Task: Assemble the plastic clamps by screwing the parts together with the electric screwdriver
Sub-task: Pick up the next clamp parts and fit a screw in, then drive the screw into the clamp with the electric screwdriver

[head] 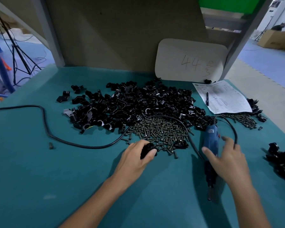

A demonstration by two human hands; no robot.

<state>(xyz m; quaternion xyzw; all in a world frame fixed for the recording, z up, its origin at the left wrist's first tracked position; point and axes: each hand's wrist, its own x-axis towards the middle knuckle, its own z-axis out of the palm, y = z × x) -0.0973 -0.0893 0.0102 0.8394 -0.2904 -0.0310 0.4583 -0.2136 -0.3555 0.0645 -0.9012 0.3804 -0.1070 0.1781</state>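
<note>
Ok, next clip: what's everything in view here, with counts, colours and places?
clamp parts: big heap, black, table centre
screws: one heap, dark metal, in front of the clamp parts
electric screwdriver: one, blue, lying right of the screws
cable: one, black, looping across table
sheet: one, white, far right
pen: one, black, on the sheet
board: one, white, marked 44, leaning at the back
smaller heap: one, black, right edge
table: one, teal
left hand: holds one black clamp piece by the screws
right hand: fingers spread, over the screwdriver
</note>
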